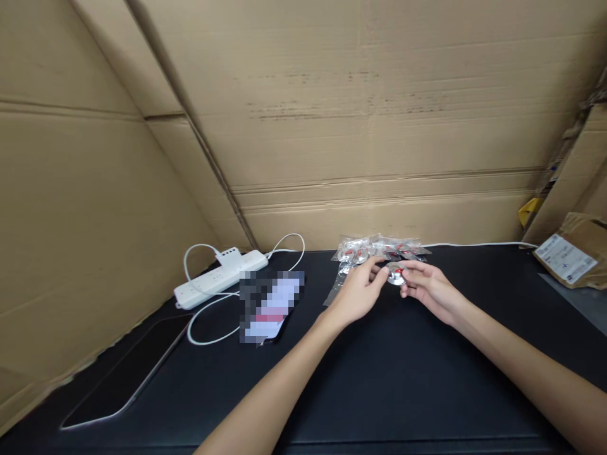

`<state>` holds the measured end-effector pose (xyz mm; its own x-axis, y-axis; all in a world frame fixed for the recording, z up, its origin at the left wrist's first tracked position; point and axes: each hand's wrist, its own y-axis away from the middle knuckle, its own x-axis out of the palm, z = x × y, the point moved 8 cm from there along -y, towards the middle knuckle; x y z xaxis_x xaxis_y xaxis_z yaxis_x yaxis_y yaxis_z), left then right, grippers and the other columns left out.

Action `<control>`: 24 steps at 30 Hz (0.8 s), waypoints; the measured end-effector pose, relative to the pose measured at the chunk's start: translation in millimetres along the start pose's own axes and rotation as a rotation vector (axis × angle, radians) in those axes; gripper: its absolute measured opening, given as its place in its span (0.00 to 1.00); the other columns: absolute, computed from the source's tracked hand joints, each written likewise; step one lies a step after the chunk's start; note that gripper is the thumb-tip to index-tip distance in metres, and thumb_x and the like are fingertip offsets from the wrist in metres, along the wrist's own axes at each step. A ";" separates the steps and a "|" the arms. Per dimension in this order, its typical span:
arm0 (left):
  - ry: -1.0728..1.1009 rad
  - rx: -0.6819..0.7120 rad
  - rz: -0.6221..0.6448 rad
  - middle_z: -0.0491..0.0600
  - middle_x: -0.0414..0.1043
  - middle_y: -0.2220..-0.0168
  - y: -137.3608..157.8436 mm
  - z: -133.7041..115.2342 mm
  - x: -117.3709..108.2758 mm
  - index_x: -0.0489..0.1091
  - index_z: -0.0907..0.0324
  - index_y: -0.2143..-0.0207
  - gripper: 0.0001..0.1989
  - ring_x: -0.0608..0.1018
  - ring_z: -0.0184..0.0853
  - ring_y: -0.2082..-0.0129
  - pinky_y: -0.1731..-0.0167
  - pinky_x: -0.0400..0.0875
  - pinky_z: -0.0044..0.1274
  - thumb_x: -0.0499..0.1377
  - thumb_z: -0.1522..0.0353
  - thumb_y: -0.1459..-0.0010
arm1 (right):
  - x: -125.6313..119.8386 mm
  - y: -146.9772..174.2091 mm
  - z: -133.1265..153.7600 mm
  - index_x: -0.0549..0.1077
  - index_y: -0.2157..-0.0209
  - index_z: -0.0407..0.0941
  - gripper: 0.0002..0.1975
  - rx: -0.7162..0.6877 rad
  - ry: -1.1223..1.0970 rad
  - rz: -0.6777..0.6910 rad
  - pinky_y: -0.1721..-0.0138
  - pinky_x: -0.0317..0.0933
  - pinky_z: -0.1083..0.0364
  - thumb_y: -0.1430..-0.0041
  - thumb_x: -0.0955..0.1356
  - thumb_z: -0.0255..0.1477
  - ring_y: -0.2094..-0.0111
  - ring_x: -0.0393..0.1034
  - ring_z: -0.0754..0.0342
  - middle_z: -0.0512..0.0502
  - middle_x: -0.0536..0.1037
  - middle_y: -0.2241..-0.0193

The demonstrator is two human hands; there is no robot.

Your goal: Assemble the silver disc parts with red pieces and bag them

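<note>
Between my two hands is a round, shiny silver disc (396, 275) with a red part on its face, held above the black tabletop. My right hand (430, 292) grips its right edge between thumb and fingers. On the other side, the thumb and fingers of my left hand (361, 292) close on the left edge. Just behind lie several clear plastic packets (348, 251) with similar round silver-and-red pieces inside. A clear plastic wrapper (334, 287) lies beside my left hand, partly hidden by it.
To the left are a white power strip (222, 278) with looping white cables, a partly blurred phone (275, 316) and a dark tablet (130, 373). A labelled brown package (571, 253) sits at the right. Cardboard walls (379, 126) enclose the black table (403, 385).
</note>
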<state>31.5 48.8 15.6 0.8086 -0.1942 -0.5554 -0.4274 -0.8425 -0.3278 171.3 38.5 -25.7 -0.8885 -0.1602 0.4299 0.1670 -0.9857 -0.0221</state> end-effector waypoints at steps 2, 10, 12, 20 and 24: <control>0.202 -0.007 0.064 0.51 0.75 0.63 1.2 1.7 15.6 0.67 0.58 0.51 0.14 0.79 0.35 0.68 0.66 0.75 0.28 0.53 0.64 0.36 | 4.9 1.7 1.6 0.77 0.60 0.43 0.13 -0.028 0.060 0.024 0.67 0.69 0.53 0.49 0.76 0.29 0.73 0.71 0.57 0.47 0.77 0.68; 0.635 -0.129 0.054 0.48 0.74 0.72 -0.2 11.5 21.2 0.65 0.62 0.54 0.16 0.78 0.33 0.76 0.71 0.76 0.27 0.61 0.67 0.42 | 15.1 4.8 7.8 0.75 0.58 0.43 0.19 -0.105 0.210 0.042 0.65 0.72 0.51 0.53 0.77 0.30 0.72 0.76 0.54 0.47 0.77 0.65; 0.709 -0.179 0.077 0.48 0.73 0.72 0.8 10.9 23.4 0.65 0.63 0.53 0.17 0.78 0.33 0.75 0.69 0.76 0.28 0.62 0.66 0.43 | 13.3 3.8 7.7 0.75 0.59 0.43 0.18 -0.117 0.237 0.024 0.67 0.72 0.52 0.53 0.77 0.30 0.74 0.75 0.55 0.47 0.77 0.66; 0.565 -0.144 0.152 0.48 0.70 0.69 4.9 3.6 31.7 0.62 0.62 0.46 0.27 0.75 0.32 0.72 0.77 0.68 0.22 0.63 0.60 0.44 | 17.7 3.6 10.7 0.76 0.62 0.44 0.15 -0.214 0.333 0.060 0.72 0.70 0.55 0.55 0.76 0.25 0.75 0.73 0.57 0.48 0.77 0.68; 0.568 -0.162 0.217 0.45 0.66 0.73 7.3 1.8 34.4 0.64 0.62 0.52 0.21 0.70 0.28 0.76 0.80 0.62 0.19 0.58 0.56 0.40 | 23.3 5.3 7.3 0.75 0.61 0.44 0.15 -0.177 0.330 0.098 0.68 0.71 0.54 0.53 0.75 0.24 0.74 0.75 0.56 0.50 0.77 0.70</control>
<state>55.5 36.9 -7.2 0.8179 -0.5684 -0.0890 -0.5753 -0.8107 -0.1084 154.6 29.9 -9.2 -0.9666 -0.2334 0.1056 0.2067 -0.9541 -0.2166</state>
